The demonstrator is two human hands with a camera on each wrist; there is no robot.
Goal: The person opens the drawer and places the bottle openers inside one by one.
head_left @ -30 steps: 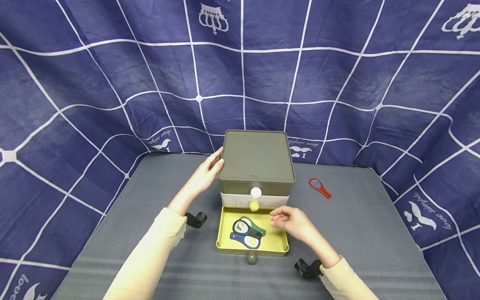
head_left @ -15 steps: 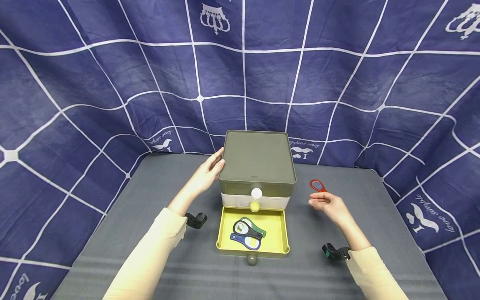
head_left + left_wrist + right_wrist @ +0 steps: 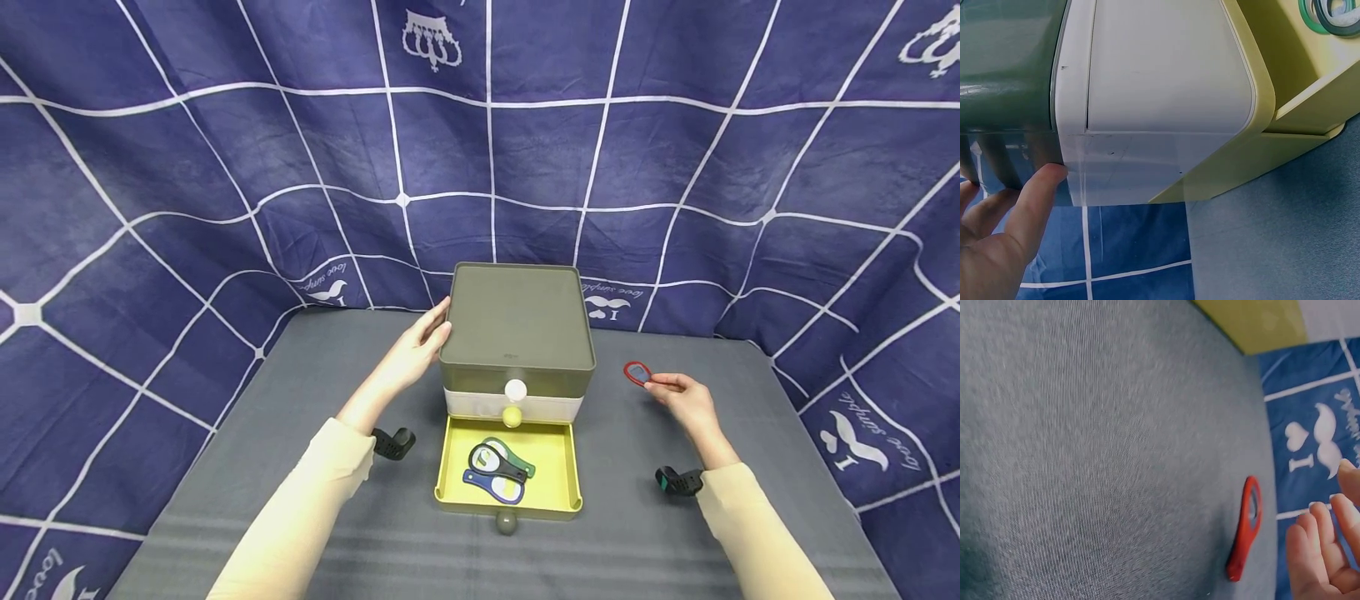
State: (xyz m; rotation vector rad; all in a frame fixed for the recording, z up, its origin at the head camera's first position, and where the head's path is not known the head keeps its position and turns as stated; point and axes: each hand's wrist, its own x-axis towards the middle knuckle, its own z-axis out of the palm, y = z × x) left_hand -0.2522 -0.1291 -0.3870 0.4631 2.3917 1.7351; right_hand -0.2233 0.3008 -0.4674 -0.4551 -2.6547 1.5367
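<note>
A small red magnifying glass (image 3: 637, 373) lies on the grey table right of a box with drawers (image 3: 519, 317). My right hand (image 3: 686, 404) hovers over its handle, which the fingers partly hide in the head view. In the right wrist view, a gap shows between the magnifying glass (image 3: 1247, 528) and my loosely bent fingers (image 3: 1310, 556). My left hand (image 3: 412, 350) rests against the box's left side, fingers extended. The yellow bottom drawer (image 3: 555, 467) is pulled out. Blue (image 3: 504, 487), black (image 3: 486, 458) and green (image 3: 517, 458) magnifying glasses overlap inside it.
The box has a dark green top tier, a white middle tier (image 3: 543, 408) and round knobs (image 3: 507, 522). A blue curtain with white lines (image 3: 536, 183) hangs behind and beside the table. A black wrist device (image 3: 678, 481) sits at each wrist.
My right hand has moved from above the drawer rightward to the red magnifying glass, which stays where it lay. My left hand stays against the box.
</note>
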